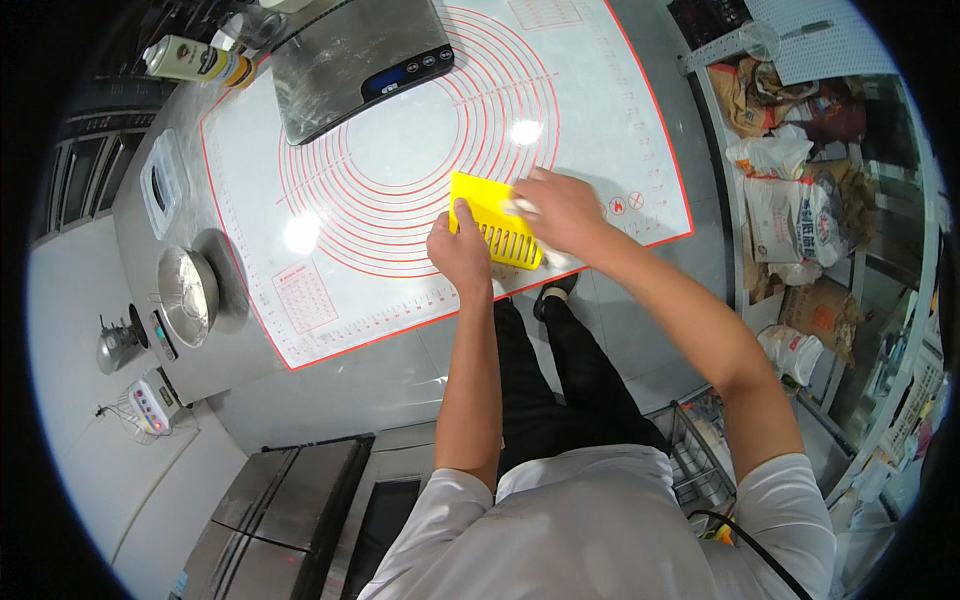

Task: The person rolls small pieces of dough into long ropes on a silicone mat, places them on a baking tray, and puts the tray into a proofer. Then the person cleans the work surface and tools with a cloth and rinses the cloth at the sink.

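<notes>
My left hand point(462, 251) holds a yellow plastic scraper point(480, 196) by its left edge, thumb on its face. Slots run along the scraper's lower part. My right hand point(559, 206) is at the scraper's right edge, fingers curled around a whitish piece that looks like dough or cloth point(523, 208); its exact kind is unclear. More whitish material point(555, 257) lies beside the scraper's lower right corner. Below both hands spreads a white baking mat point(382, 300) with red rings and a red border. A digital kitchen scale point(330, 67) stands on the mat's far part.
A metal bowl point(187, 296) with white contents stands left of the mat, near a clear plastic lid point(163, 184). A spray can point(201, 61) lies at the far left. To the right, a shelf rack point(720, 150) holds bags. A wire basket point(694, 457) is near my right side.
</notes>
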Tool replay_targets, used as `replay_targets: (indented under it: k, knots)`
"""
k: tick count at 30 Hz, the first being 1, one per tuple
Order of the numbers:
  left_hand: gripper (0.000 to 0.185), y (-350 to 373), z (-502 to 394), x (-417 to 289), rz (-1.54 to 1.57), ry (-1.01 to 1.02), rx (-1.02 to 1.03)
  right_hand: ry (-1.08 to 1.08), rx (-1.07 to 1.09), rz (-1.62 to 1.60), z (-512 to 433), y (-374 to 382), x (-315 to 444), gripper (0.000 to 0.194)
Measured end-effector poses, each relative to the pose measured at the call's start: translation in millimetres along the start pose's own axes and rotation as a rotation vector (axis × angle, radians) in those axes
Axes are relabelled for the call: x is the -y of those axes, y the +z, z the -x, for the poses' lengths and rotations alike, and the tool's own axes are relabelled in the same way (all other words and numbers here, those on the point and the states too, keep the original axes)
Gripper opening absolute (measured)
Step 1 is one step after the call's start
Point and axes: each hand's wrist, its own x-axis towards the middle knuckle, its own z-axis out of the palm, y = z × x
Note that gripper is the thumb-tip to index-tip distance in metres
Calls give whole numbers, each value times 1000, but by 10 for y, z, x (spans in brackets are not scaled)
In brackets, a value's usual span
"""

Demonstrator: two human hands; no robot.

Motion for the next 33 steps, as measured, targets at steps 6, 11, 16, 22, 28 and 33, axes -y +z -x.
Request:
replay_targets:
  k: [6, 11, 16, 22, 28, 33]
  knots:
    - [36, -125, -53, 56, 285, -199, 165, -99, -72, -141, -862, 160, 226, 20]
    - [21, -601, -297, -99, 1775, -1003, 880, 142, 102, -1095, -596, -971, -121, 35]
    - [24, -375, -60, -130, 2061, -1515, 909, -185, -106, -855, -386, -875, 345, 22]
    - [27, -299, 154, -20, 1961, -1634, 858, -359, 2, -447, -354, -623, 640, 22]
    - [67, -416, 343, -235, 1090, -947, 809, -148, 62, -353, -202, -733, 447, 27]
    - [61, -470, 267, -506, 968, -354, 348, 208, 0, -472, -84, -607, 427, 45]
